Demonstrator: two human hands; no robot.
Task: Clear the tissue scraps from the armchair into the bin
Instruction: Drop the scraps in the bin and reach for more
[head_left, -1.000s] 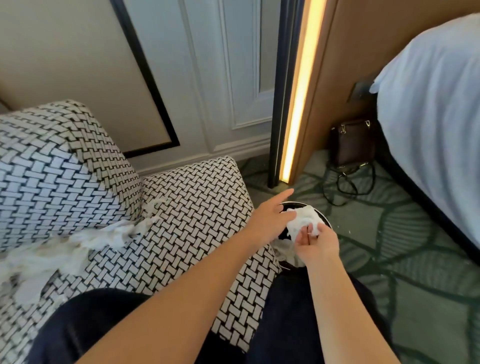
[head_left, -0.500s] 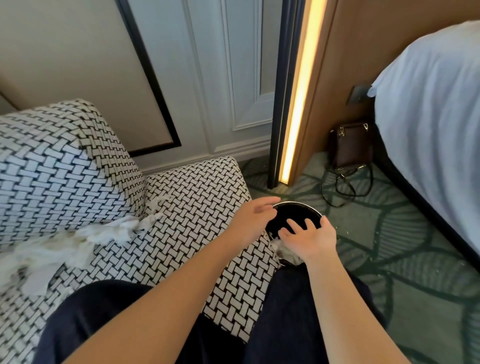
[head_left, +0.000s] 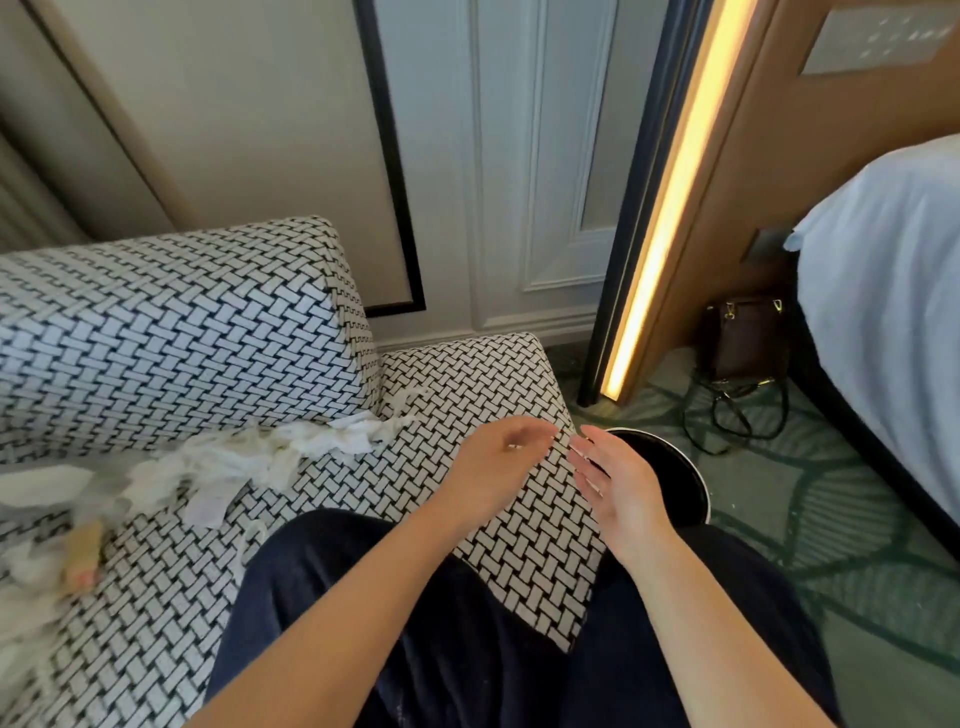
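Tissue scraps (head_left: 244, 462) first: heaped on the armchair (head_left: 467, 374) seat, right along the crease under the backrest (head_left: 182, 322). Strung out in a long ragged line, from the far left edge of view up to a thin tail near the seat's middle. Off to the left of both hands, so closer to the left hand (head_left: 511, 452), with the tail end near it. Left hand's a bit blurry but looks empty, fingers loosely curled. Right hand (head_left: 618, 483) spread, palm turned inward, empty too, over the near edge of the bin (head_left: 675, 465). Bin down on the carpet (head_left: 831, 519), tucked against the seat's right corner. Probably a leftward reach next, then a short carry back right. Flimsy stuff, could shed bits.
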